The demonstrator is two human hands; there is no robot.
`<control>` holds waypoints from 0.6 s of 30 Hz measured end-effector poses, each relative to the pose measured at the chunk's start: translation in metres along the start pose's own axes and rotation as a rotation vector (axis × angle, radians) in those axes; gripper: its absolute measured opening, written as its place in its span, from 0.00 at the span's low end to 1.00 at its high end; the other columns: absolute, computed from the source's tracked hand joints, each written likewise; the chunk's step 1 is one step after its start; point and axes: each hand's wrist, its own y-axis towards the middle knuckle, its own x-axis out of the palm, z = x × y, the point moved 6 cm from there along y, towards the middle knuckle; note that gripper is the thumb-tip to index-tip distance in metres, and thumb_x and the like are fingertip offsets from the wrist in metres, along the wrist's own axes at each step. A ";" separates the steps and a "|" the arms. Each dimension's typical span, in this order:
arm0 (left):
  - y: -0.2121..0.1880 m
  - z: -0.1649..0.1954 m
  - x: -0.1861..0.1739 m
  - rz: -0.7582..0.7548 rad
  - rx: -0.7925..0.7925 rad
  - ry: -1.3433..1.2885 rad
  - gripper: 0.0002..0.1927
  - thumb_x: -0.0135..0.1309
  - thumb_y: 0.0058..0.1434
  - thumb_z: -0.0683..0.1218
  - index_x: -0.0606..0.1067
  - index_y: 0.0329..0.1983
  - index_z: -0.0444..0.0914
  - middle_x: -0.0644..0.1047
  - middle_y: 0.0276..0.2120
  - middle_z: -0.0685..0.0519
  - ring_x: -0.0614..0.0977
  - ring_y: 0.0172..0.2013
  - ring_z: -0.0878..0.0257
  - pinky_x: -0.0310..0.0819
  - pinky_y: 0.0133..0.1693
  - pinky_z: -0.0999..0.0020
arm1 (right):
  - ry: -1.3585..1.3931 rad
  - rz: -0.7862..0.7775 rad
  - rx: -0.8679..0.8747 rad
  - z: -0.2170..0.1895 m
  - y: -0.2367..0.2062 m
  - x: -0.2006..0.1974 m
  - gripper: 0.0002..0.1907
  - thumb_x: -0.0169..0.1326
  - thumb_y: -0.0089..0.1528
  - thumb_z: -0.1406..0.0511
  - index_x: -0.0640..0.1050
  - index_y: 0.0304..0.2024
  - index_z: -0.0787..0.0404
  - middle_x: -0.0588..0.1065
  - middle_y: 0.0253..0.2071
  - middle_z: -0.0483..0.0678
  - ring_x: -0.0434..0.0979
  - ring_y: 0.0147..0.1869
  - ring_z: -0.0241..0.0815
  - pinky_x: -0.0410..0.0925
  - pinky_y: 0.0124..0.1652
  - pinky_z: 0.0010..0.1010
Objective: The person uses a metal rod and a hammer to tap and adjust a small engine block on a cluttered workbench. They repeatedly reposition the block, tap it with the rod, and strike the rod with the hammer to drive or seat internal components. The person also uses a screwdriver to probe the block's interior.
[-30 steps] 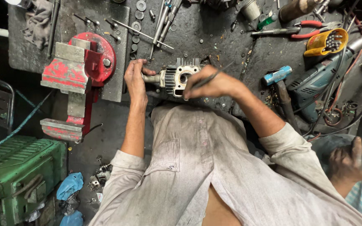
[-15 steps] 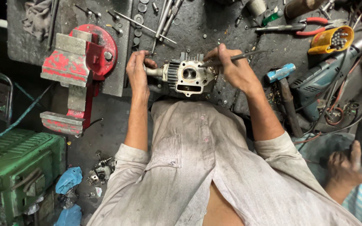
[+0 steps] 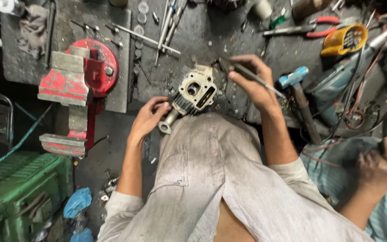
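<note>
Your left hand (image 3: 146,118) grips the finned, cream-grey engine head (image 3: 192,94), tilted. Your right hand (image 3: 251,80) pinches a thin metal tool (image 3: 258,80).

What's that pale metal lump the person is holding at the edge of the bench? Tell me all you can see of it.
The engine part looks like a cast-metal cylinder head, cream-grey and grimy. It has a squarish face with a round opening and a dark slot, a row of dark cooling fins along its lower left, and a short tube ending in a ring. It lies tilted on the dark workbench, just in front of the person's shirt. The left hand grips it by the fins and tube; the right hand, holding a thin rod-like tool, is just beside it.
</note>
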 end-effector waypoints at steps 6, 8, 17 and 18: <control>0.018 -0.005 0.033 -0.197 0.068 0.200 0.48 0.64 0.66 0.52 0.49 0.75 0.26 0.78 0.49 0.50 0.80 0.45 0.67 0.77 0.43 0.72 | 0.295 -0.008 0.016 0.013 -0.015 0.003 0.28 0.57 0.67 0.74 0.69 0.70 0.64 0.73 0.66 0.60 0.78 0.63 0.47 0.77 0.63 0.41; 0.023 -0.013 0.033 -0.194 -0.112 0.154 0.52 0.64 0.62 0.53 0.47 0.77 0.27 0.80 0.39 0.47 0.77 0.34 0.66 0.70 0.34 0.70 | 0.320 -0.181 -0.098 0.001 -0.022 0.010 0.43 0.58 0.63 0.78 0.57 0.77 0.57 0.59 0.76 0.57 0.70 0.73 0.48 0.74 0.64 0.42; -0.002 0.081 0.040 -0.050 0.496 0.432 0.51 0.71 0.58 0.52 0.54 0.73 0.26 0.80 0.41 0.39 0.84 0.38 0.57 0.78 0.40 0.63 | 0.728 -0.373 -0.269 -0.050 -0.046 -0.017 0.56 0.57 0.57 0.81 0.47 0.81 0.49 0.44 0.85 0.48 0.57 0.81 0.47 0.70 0.66 0.51; -0.016 0.104 0.043 0.018 0.747 0.605 0.48 0.72 0.59 0.52 0.58 0.71 0.24 0.79 0.45 0.33 0.86 0.41 0.51 0.78 0.42 0.58 | 0.754 -0.367 -0.285 -0.054 -0.050 -0.020 0.56 0.57 0.57 0.81 0.47 0.81 0.50 0.44 0.85 0.49 0.56 0.81 0.47 0.70 0.66 0.52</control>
